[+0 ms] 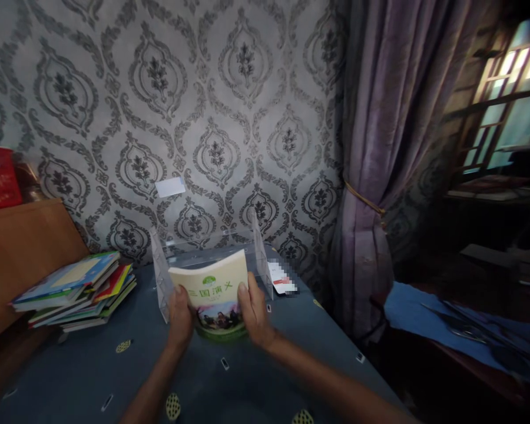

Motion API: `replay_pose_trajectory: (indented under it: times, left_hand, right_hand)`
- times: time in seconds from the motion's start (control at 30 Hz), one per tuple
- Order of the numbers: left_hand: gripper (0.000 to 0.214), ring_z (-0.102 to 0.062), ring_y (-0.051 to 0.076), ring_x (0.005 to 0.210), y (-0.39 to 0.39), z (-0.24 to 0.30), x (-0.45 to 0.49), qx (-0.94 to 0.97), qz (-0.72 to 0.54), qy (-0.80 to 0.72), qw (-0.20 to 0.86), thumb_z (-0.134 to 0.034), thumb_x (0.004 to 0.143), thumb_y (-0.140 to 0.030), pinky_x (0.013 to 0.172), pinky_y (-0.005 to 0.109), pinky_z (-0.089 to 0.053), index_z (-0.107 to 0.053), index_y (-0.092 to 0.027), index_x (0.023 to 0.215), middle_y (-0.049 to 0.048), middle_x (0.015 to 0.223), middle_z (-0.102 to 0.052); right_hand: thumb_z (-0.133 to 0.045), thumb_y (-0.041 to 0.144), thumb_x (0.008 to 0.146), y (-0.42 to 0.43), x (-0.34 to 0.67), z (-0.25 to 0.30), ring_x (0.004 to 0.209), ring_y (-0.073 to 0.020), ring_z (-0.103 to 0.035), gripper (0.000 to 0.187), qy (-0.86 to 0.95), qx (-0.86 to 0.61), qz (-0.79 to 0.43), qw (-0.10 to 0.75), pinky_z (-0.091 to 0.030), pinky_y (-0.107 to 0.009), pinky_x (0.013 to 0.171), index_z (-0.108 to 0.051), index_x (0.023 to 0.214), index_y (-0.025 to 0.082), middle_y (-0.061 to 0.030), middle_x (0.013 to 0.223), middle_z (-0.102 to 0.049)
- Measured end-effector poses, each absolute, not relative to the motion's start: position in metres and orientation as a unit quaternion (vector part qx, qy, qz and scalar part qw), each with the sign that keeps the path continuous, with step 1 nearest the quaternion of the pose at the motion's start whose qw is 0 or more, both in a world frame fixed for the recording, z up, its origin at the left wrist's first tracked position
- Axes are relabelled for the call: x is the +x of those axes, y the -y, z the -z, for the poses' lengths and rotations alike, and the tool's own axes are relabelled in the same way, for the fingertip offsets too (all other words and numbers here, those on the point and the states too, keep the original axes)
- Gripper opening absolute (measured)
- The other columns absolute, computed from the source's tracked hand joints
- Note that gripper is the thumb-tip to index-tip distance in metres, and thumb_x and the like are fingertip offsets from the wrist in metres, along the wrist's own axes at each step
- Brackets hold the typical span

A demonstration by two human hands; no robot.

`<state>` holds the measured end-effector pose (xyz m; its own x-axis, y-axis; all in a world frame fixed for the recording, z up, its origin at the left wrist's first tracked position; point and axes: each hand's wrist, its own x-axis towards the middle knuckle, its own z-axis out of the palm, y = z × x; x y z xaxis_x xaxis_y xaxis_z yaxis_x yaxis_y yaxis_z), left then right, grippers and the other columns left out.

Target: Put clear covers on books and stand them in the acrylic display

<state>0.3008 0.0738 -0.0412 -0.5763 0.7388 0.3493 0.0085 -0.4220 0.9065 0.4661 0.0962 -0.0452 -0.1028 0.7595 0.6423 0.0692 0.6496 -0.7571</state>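
Note:
Between my two hands I hold a paperback book (217,297) with a cream and green cover, green Chinese characters and a picture of figures. Its cover bows inward in the middle. My left hand (179,312) is closed on the book's left edge. Gripping the right edge is my right hand (255,309), its thumb lying on the front cover. Just behind the book stands a clear plastic rack (260,253) with upright side panels; the book and my hands hide part of it.
Left of the rack, a pile of several books (79,291) lies on the dark patterned tablecloth (265,377) beside a wooden box (30,253). A white and red card-like item (282,278) lies right of the rack. Patterned wall and a purple curtain (371,147) rise behind.

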Motion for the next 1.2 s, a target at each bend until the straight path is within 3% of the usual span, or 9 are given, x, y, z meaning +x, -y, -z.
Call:
replay_pose_trajectory:
  times: [0.17,0.3,0.43,0.6,0.83,1.03,1.2]
  left_hand:
    - [0.064,-0.072,0.029,0.103,-0.101,-0.005,0.294,0.437,-0.771,-0.413,0.210,-0.059,0.077,-0.080,0.083,0.035,-0.063,-0.072,-0.018,0.090,0.0083,0.089,-0.077]
    - [0.068,-0.073,0.026,0.096,-0.133,-0.064,0.291,0.497,-0.771,-0.370,0.149,-0.055,0.080,-0.083,0.082,0.031,-0.063,-0.070,-0.017,0.088,0.0081,0.087,-0.076]
    - [0.073,-0.071,0.027,0.108,-0.167,-0.130,0.295,0.574,-0.764,-0.281,0.095,-0.046,0.085,-0.083,0.092,0.034,-0.060,-0.070,-0.015,0.096,0.0108,0.094,-0.076]
    - [0.072,-0.071,0.028,0.110,-0.205,-0.183,0.304,0.633,-0.738,-0.229,0.046,-0.042,0.091,-0.079,0.098,0.041,-0.057,-0.070,-0.014,0.106,0.0128,0.106,-0.075]
    - [0.073,-0.069,0.027,0.112,-0.248,-0.197,0.307,0.646,-0.731,-0.220,0.025,-0.044,0.089,-0.080,0.102,0.040,-0.055,-0.070,-0.014,0.106,0.0135,0.109,-0.073]
    - [0.075,-0.073,0.029,0.102,-0.257,-0.182,0.308,0.654,-0.713,-0.246,0.051,-0.044,0.088,-0.081,0.099,0.045,-0.056,-0.072,-0.013,0.099,0.0147,0.097,-0.076]
    - [0.072,-0.073,0.025,0.104,-0.266,-0.167,0.305,0.654,-0.703,-0.272,0.065,-0.041,0.094,-0.073,0.099,0.038,-0.055,-0.071,-0.008,0.104,0.0170,0.104,-0.077]
  right_hand:
    - [-0.032,0.055,0.102,-0.131,0.480,-0.006,0.082,-0.0285,-0.064,0.035,0.758,-0.314,-0.234,0.521,-0.051,-0.040,0.075,-0.054,0.104,0.028,-0.0068,0.086,-0.065]
    - [-0.037,0.058,0.101,-0.163,0.495,-0.068,0.080,-0.0261,-0.063,0.035,0.790,-0.294,-0.167,0.512,-0.052,-0.039,0.075,-0.053,0.099,0.027,-0.0037,0.083,-0.064]
    - [-0.038,0.056,0.102,-0.190,0.504,-0.127,0.079,-0.0216,-0.064,0.035,0.797,-0.247,-0.163,0.526,-0.056,-0.035,0.066,-0.052,0.104,0.025,-0.0048,0.091,-0.065]
    - [-0.039,0.052,0.102,-0.225,0.507,-0.172,0.094,-0.0235,-0.065,0.036,0.787,-0.245,-0.201,0.529,-0.061,-0.032,0.060,-0.052,0.118,0.022,-0.0104,0.115,-0.061]
    - [-0.042,0.056,0.101,-0.272,0.507,-0.175,0.101,-0.0239,-0.065,0.044,0.765,-0.231,-0.192,0.570,-0.064,-0.037,0.070,-0.050,0.129,0.022,-0.0114,0.122,-0.061]
    - [-0.046,0.055,0.100,-0.296,0.512,-0.159,0.096,-0.0219,-0.064,0.034,0.765,-0.221,-0.201,0.571,-0.063,-0.035,0.066,-0.055,0.116,0.025,-0.0093,0.117,-0.062]
    - [-0.047,0.053,0.099,-0.305,0.513,-0.150,0.098,-0.0256,-0.063,0.033,0.757,-0.264,-0.231,0.551,-0.064,-0.041,0.065,-0.055,0.113,0.024,-0.0113,0.119,-0.060]
